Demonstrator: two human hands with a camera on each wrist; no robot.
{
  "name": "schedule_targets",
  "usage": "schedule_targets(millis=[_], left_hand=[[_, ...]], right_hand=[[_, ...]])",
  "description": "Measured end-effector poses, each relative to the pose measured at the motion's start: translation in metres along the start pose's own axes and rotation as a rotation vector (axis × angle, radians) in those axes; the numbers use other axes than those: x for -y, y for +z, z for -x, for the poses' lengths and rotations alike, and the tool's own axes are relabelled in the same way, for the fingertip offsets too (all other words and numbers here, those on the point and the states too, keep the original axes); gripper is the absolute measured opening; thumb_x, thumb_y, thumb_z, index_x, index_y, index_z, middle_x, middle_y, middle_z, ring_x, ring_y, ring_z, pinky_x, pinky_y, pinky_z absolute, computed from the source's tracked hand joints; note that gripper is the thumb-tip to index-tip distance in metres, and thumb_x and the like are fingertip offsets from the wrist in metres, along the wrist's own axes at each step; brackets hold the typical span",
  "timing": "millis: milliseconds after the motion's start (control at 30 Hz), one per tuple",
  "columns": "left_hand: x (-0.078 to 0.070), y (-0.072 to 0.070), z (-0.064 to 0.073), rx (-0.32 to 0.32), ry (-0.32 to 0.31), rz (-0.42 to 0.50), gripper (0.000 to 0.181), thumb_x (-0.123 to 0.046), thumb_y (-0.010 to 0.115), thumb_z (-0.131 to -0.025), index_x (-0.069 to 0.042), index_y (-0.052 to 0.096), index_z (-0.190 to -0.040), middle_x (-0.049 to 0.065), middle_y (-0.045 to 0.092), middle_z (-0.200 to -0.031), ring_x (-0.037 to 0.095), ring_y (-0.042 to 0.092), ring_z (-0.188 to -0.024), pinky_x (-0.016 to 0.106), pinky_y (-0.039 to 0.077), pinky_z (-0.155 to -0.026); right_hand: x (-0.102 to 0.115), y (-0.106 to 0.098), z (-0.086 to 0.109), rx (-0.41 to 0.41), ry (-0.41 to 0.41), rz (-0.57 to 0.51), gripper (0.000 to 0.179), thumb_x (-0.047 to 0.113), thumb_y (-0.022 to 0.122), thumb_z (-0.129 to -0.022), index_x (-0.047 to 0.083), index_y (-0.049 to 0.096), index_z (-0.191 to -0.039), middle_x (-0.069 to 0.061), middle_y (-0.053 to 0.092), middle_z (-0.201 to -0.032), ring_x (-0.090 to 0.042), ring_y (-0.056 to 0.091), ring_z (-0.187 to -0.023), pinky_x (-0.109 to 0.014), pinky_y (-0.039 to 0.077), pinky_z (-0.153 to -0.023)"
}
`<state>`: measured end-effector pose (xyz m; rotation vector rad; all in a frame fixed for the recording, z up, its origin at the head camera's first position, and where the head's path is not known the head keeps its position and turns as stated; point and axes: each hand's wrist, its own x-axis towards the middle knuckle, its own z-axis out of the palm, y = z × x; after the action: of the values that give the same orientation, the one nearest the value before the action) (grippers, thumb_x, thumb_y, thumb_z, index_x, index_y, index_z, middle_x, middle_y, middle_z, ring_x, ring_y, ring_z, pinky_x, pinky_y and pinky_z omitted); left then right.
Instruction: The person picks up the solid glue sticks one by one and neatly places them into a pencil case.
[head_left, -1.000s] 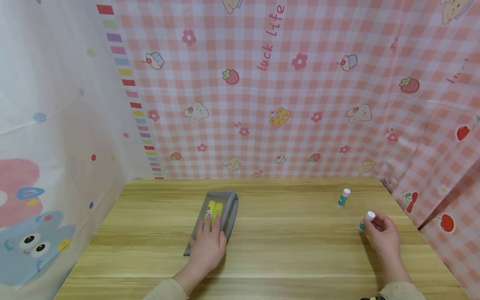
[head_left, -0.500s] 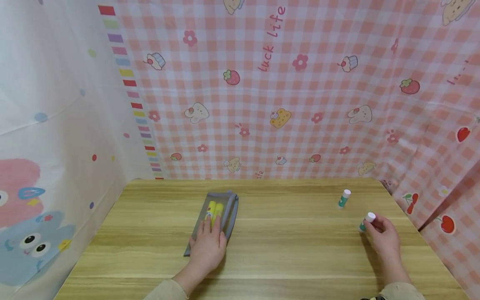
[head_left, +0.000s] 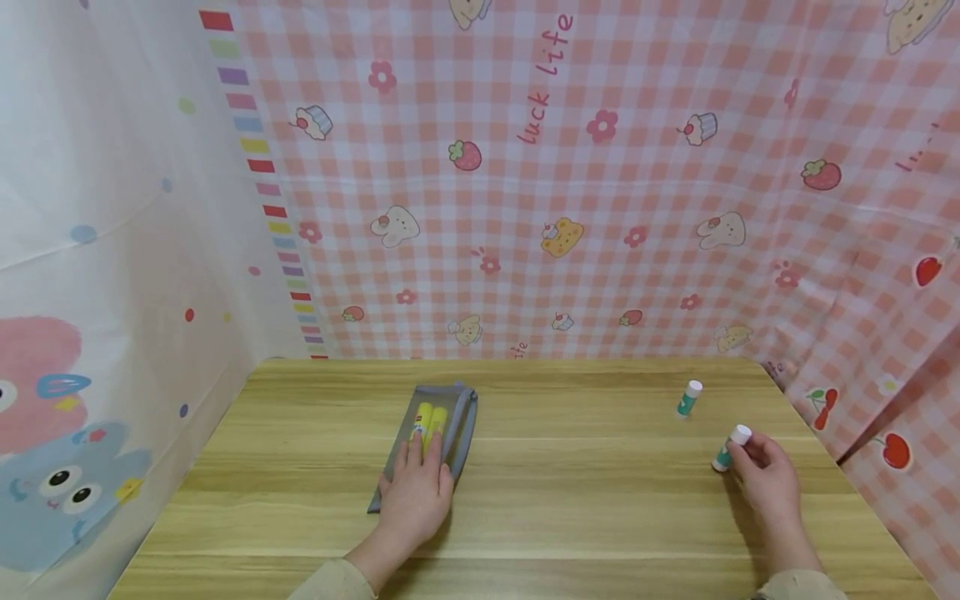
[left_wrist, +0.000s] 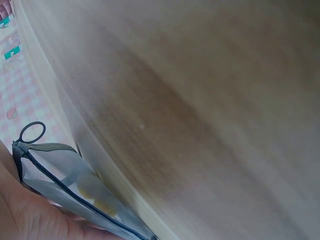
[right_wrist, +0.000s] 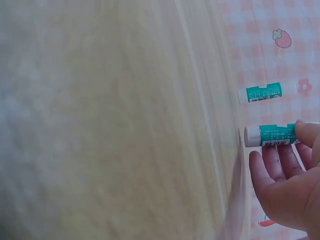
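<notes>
A grey mesh zip pouch (head_left: 405, 417) lies flat left of the table's middle, with two yellow tubes (head_left: 424, 417) showing through it. My left hand (head_left: 416, 492) rests on the pouch with straight fingers, fingertips over the tubes' lower ends. In the left wrist view, the pouch's dark zip and ring pull (left_wrist: 32, 132) show beside the hand. On the right, my right hand (head_left: 768, 475) pinches a green-and-white glue stick (head_left: 726, 457) near its white top, thumb in front and fingers behind. The right wrist view shows its lower white end (right_wrist: 252, 136) pointing at the table.
A second green-and-white glue stick (head_left: 687, 402) stands upright on the wooden table (head_left: 570, 483), just beyond the held one. A pink checked cloth (head_left: 525, 275) hangs along the table's back edge, and a white patterned cloth (head_left: 210, 367) hangs at the left.
The glue stick in my right hand has tilted slightly, its lower end moving left and coming more into view. My left hand and the pouch stay as they were.
</notes>
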<state>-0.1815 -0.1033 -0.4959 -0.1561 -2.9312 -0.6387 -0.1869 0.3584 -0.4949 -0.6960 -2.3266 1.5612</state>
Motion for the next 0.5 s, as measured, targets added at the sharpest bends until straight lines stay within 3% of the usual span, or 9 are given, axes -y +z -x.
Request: schedule_targets(millis=[267, 500], left_hand=[[-0.0001, 0.0002, 0.0001, -0.003, -0.002, -0.001, 0.051, -0.027, 0.04, -0.103, -0.006, 0.044, -0.148, 0.028, 0.037, -0.151, 0.051, 0.033, -0.137, 0.082, 0.028, -0.09], [0.001, 0.0011, -0.0001, -0.005, 0.002, -0.005, 0.051, -0.027, 0.04, -0.103, -0.006, 0.044, -0.148, 0.029, 0.037, -0.151, 0.051, 0.033, -0.137, 0.082, 0.029, -0.089]], right_hand=[[0.0039, 0.0033, 0.0047, 0.022, -0.027, 0.012, 0.045, 0.022, 0.057, -0.101, -0.007, 0.048, -0.134, 0.017, 0.056, -0.09, 0.012, 0.048, -0.076, -0.012, 0.048, -0.066], [0.0095, 0.0089, 0.0091, 0.066, -0.074, 0.03, 0.044, 0.02, 0.055, -0.102, -0.01, 0.048, -0.133, 0.001, 0.063, -0.1, 0.01, 0.051, -0.075, -0.015, 0.051, -0.067]])
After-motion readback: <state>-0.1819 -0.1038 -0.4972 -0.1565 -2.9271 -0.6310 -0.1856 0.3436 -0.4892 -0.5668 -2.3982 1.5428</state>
